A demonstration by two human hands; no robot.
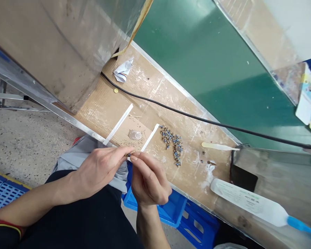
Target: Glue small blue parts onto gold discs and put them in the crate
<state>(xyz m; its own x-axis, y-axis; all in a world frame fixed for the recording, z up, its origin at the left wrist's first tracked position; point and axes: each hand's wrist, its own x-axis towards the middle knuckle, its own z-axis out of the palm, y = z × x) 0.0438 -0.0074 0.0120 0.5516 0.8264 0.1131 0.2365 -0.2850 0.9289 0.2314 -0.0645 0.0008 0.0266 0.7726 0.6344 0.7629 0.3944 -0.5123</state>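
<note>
My left hand (100, 169) and my right hand (150, 176) meet at the table's near edge, fingertips pinched together. Between them shows a tiny blue-and-gold piece (129, 155), mostly covered by the fingers. Just beyond the hands, a small clear plastic cup (135, 135) sits on cardboard among many tiny scattered bits. A thin stick (135, 116) lies behind it. To the right of the cup is a pile of small blue-and-gold metal pieces (174, 141), like the one in my fingers.
A black cable (171, 109) crosses the cardboard-covered table (150, 81). A green belt (186, 52) runs behind. At right lie a pale flat stick (217, 146) and a white bottle (248, 202) with blue cap. Crumpled white paper (123, 71) lies farther back; a blue crate (171, 209) is below.
</note>
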